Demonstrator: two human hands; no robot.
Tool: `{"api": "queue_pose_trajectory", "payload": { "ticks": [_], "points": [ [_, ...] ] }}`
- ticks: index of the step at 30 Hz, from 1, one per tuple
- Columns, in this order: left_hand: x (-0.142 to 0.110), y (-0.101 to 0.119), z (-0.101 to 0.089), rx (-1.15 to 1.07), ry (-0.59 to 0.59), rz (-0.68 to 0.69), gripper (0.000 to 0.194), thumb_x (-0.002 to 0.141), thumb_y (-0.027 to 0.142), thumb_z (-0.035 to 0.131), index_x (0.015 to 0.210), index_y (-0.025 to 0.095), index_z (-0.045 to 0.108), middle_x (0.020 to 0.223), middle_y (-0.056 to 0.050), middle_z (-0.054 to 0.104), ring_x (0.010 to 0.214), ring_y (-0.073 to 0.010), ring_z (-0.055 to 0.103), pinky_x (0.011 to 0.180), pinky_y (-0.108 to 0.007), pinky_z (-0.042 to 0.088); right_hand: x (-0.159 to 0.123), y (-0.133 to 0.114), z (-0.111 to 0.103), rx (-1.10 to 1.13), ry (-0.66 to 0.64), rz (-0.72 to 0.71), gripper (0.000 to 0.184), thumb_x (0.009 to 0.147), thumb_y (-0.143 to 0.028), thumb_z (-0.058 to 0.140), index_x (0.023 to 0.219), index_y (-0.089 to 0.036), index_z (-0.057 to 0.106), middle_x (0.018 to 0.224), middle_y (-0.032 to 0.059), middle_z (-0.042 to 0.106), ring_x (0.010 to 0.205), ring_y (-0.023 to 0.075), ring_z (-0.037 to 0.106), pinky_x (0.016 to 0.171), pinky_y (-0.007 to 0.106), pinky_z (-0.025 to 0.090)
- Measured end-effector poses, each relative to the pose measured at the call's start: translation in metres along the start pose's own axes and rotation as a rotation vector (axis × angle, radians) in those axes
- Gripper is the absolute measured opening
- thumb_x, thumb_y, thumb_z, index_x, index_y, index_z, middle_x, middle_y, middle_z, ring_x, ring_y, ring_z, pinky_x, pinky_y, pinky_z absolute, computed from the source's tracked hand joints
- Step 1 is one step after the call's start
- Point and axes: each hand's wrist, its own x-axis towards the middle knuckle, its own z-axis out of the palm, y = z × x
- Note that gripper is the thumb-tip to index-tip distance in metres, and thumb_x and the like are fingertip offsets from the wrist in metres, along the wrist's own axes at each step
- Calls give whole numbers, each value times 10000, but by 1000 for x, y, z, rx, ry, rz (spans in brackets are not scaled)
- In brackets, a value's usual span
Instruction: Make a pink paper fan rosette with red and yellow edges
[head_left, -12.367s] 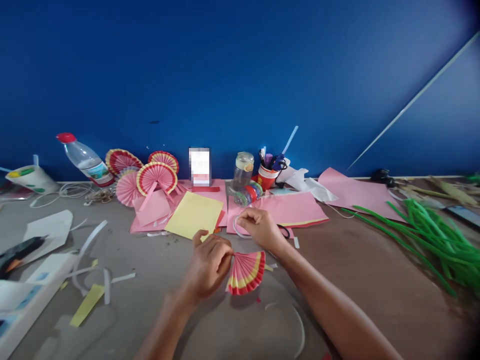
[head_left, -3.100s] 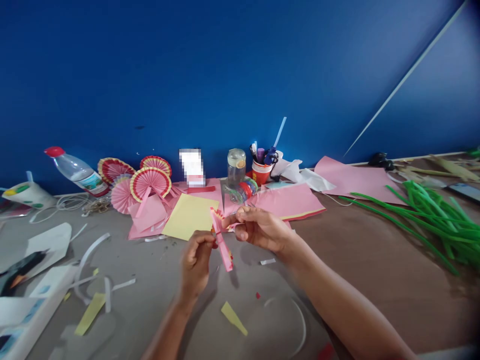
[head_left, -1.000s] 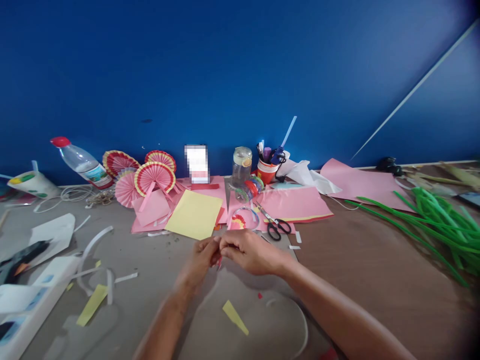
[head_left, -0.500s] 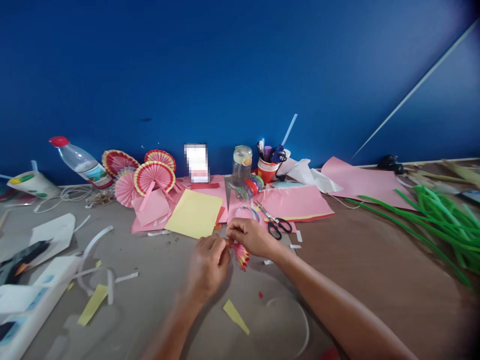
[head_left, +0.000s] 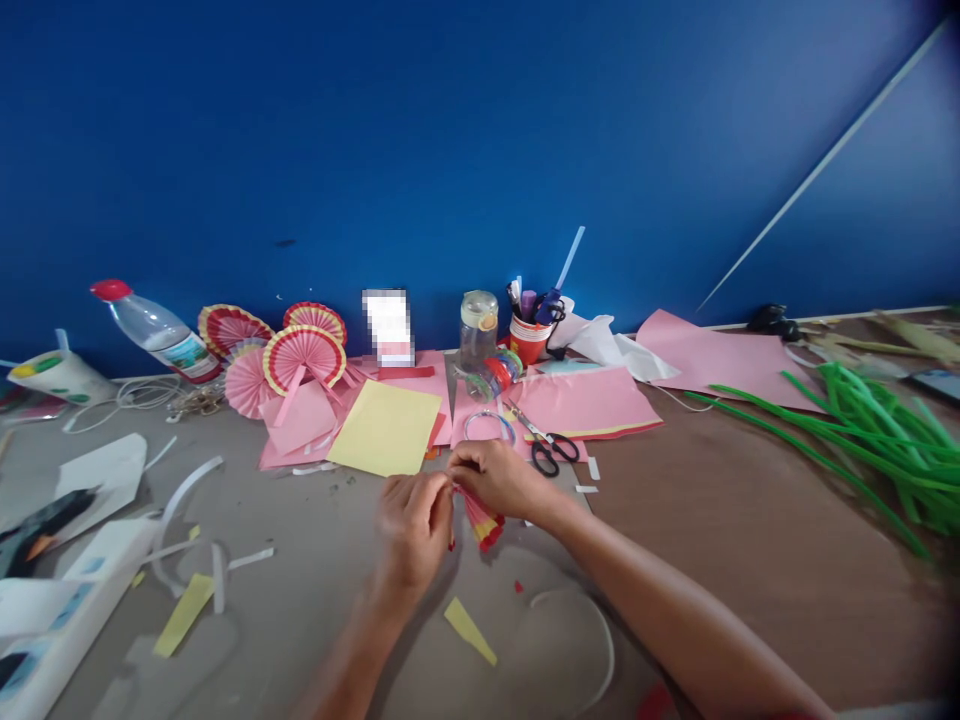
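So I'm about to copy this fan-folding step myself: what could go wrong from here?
Both the left hand and right hand pinch the pleated paper fan at one end only, so the free pleats might spring apart. The open scissors lie just beyond the right hand and could be knocked.

A paper-craft workspace, set against a plain blue wall [head_left: 480, 130]. The desk [head_left: 720, 520] is strewn with pink paper sheets [head_left: 592, 402], a yellow sheet [head_left: 386, 441], finished pleated paper fans [head_left: 302, 355], scissors [head_left: 546, 447], a cup of pens [head_left: 529, 335], green stems [head_left: 870, 440] and paper offcuts [head_left: 469, 629].
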Motion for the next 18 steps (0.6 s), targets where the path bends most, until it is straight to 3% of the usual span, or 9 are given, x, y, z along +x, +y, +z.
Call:
{"api": "queue_pose_trajectory", "payload": {
  "ticks": [3,6,9,11,14,18],
  "points": [
    [4,-3,-1,-156,-60,-223,86,663,152,714,639,209,655,514,27,501,504,-120,425,516,-215,318,-1,2,0,-220,239,-68,174,791,-111,548,930,-161,640,919,85,646,858,209,546,754,309,390],
    [10,-7,-5,-380,-175,-483,142,653,257,741,640,181,622,472,54,488,412,-80,368,425,-197,252,-6,-6,-4,-429,471,-150,269,826,-133,523,1077,-178,607,1110,122,587,1026,261,469,864,386,327],
    [17,-10,-10,-492,-204,-556,260,590,332,787,607,154,598,491,50,498,434,-65,393,435,-188,295,-12,-17,-6,-472,406,-278,151,878,-163,489,889,-194,637,935,73,626,941,226,476,833,369,295],
    [19,-11,-12,-552,-201,-588,308,539,331,820,577,141,579,513,56,488,469,-49,406,473,-174,333,-14,-21,-2,-485,318,-339,182,894,-170,482,783,-188,625,802,52,625,877,207,479,800,363,279],
    [20,-10,-12,-620,-201,-643,336,508,322,840,577,133,570,514,73,451,460,-23,371,470,-152,324,-14,-20,7,-523,276,-360,187,889,-153,484,763,-175,621,751,50,620,852,203,481,778,365,264],
    [19,-9,-11,-684,-211,-681,397,496,330,843,509,134,498,467,92,364,423,-11,294,413,-142,250,-14,-18,13,-561,313,-374,165,881,-145,493,769,-166,613,751,44,617,854,199,491,778,371,257]
  ]
}}
